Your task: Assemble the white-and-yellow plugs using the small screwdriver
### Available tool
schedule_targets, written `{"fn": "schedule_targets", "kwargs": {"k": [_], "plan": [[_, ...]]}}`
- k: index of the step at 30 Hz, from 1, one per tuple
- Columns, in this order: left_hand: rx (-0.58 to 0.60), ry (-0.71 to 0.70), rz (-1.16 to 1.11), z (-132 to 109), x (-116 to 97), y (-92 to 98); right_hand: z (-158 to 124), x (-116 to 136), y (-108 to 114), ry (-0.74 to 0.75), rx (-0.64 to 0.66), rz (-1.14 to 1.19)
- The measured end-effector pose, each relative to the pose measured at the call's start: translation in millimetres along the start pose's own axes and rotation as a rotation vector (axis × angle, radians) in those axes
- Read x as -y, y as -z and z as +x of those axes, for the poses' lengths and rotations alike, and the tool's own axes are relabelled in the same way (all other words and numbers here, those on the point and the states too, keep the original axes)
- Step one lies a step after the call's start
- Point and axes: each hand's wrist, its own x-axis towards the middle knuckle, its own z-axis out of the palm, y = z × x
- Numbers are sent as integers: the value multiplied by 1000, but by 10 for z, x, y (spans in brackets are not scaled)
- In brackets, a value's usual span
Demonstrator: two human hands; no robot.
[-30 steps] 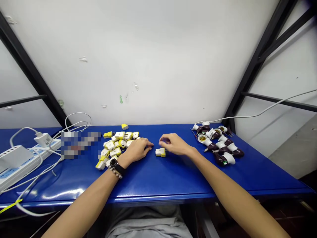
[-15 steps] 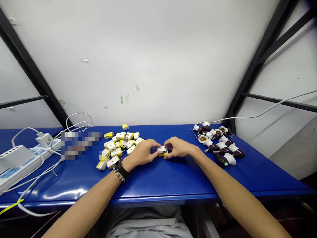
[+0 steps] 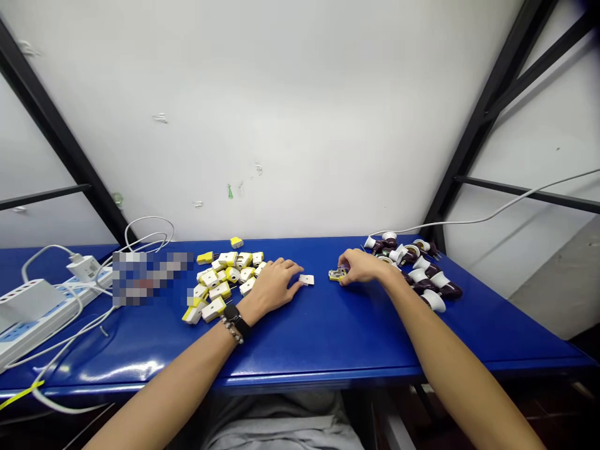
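My left hand [image 3: 274, 284] lies on the blue table [image 3: 304, 337] with fingers loosely curled, its fingertips touching a small white cover piece [image 3: 307, 279]. It holds nothing. To its left is a heap of several yellow-and-white plug adapters [image 3: 225, 278]. My right hand [image 3: 360, 267] is further right, its fingers pinched on the yellow half of an adapter [image 3: 337, 274] with metal parts showing, resting on the table. Just right of that hand lies a cluster of several dark brown and white lamp sockets [image 3: 417, 269].
A white power strip [image 3: 32, 309] with a charger [image 3: 84, 267] and white cables sits at the far left. A blurred patch covers something left of the adapter heap. Black frame bars slant up both sides, and a white wall stands behind.
Both hands met on one adapter in the middle and split it. The right hand then carried the yellow half to the right, and the white cover stayed by the left hand.
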Motion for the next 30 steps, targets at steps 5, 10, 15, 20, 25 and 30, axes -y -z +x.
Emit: {"fn": "schedule_targets", "kwargs": {"k": [5,10,15,20,25,30], "plan": [[-24,104,-4,-100,326,286,-30,-40,76,36,-13,59],[233,254,3,-228,608,534,-37,69,75,118,-223,185],[276,341,33,-320,605,669,-54,167,52,180,-332,234],[358,267,-140,-377,545,689,-110,349,61,231,-565,324],[401,109,-476,-302,288,524,-216,638,-2,291,-616,787],[254,89,-669,-201,-20,263,-291,866,-179,405,-542,1065]]}}
